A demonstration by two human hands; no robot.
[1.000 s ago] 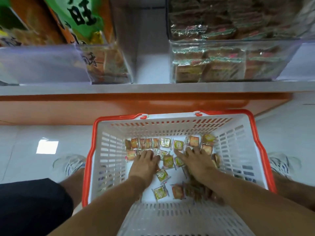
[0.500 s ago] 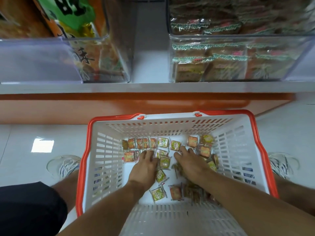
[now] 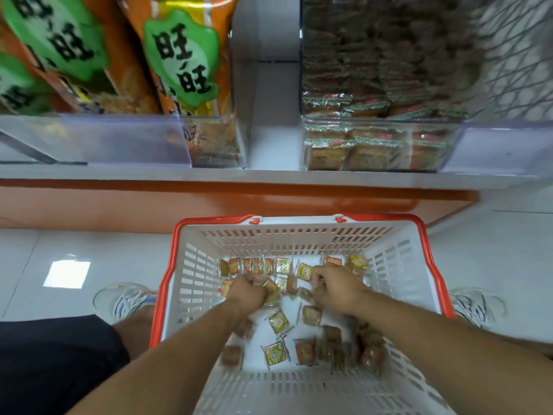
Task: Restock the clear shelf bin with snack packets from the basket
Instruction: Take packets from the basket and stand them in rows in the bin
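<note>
Both hands, flat a second ago, now curl: left hand (image 3: pixel 250 290) and right hand (image 3: pixel 338 287) each clutch snack packets (image 3: pixel 278 322) low in the basket (image 3: pixel 191 277) at lower centre, nothing yet carried to the part-filled clear bin (image 3: pixel 380 148) upper right.

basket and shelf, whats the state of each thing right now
basket: on the floor, upright, loose snack packets scattered on its bottom
left hand: inside the basket, fingers curled round a few packets
right hand: inside the basket, fingers curled round packets
clear shelf bin: on the shelf, open-topped, stacked high with packets
left bin: on the shelf, holding upright orange snack bags
</note>
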